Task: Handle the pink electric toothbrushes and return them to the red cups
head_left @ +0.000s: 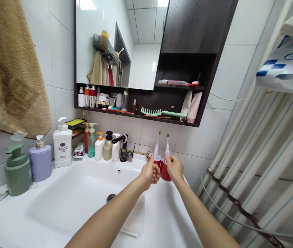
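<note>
Two red cups stand side by side on the sink's back right corner. A white electric toothbrush (156, 149) leans upright in the left cup (158, 159). My left hand (150, 174) is in front of that cup, its fingers curled and its thumb near the rim; whatever lies inside the fingers is hidden. A second electric toothbrush (167, 146) rises from the right cup (165, 172), head up. At that cup's rim, my right hand (175, 168) has thumb and fingers closed around the lower part of this toothbrush.
The white sink basin (84, 193) has a black faucet (123, 148) at its back. Pump bottles line the left side, including a purple one (40, 162). Above hangs a dark mirror cabinet (190, 34); a green hairbrush (161, 112) lies on its shelf. White radiator pipes (252, 155) stand right.
</note>
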Available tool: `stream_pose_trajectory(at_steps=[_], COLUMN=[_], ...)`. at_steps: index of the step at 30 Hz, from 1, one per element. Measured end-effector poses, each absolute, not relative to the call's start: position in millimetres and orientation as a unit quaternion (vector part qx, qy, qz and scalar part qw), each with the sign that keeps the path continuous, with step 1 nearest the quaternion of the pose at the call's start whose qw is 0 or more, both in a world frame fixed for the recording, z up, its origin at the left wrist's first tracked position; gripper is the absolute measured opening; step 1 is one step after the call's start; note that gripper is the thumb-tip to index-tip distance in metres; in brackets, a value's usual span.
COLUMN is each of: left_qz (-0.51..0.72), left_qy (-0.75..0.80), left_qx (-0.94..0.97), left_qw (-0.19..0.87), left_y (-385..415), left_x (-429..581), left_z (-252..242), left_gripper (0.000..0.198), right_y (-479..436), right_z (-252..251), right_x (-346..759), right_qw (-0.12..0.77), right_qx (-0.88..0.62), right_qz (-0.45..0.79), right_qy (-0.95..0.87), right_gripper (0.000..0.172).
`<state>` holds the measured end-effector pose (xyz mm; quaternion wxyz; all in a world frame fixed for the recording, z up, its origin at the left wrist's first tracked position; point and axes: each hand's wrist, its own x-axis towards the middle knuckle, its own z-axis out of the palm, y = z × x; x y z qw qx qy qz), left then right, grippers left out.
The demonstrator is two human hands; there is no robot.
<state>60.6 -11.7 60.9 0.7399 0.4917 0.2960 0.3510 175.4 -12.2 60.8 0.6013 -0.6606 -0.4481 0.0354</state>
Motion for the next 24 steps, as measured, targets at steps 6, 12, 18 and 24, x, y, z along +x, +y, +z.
stream_pose_trajectory(at_steps=[6, 12, 18, 24], left_qz=[0.292, 0.288, 0.328, 0.425], left_qy=[0.362, 0.366, 0.374, 0.366], left_qx=[0.501, 0.552, 0.586, 0.697], left_qw=[0.730, 0.692, 0.639, 0.446], left_y=[-15.5, -13.5, -19.4, -29.0], left_x=[46.0, 38.4, 44.7, 58.0], left_z=[1.3, -5.9, 5.1, 15.5], left_gripper=[0.048, 0.032, 0.019, 0.041], right_y=[6.4, -16.5, -71.8, -100.7], right_z=[29.2, 16.1, 25.6, 11.2], right_x=[215.3, 221.8, 207.1, 158.3], right_qw=[0.444, 0.317, 0.246, 0.219], right_qx=[-0.791, -0.832, -0.827, -0.772], right_qz=[-0.017, -0.044, -0.081, -0.060], right_qy=[-0.421, -0.454, -0.499, -0.594], right_gripper=[0.018, 0.022, 0.027, 0.025])
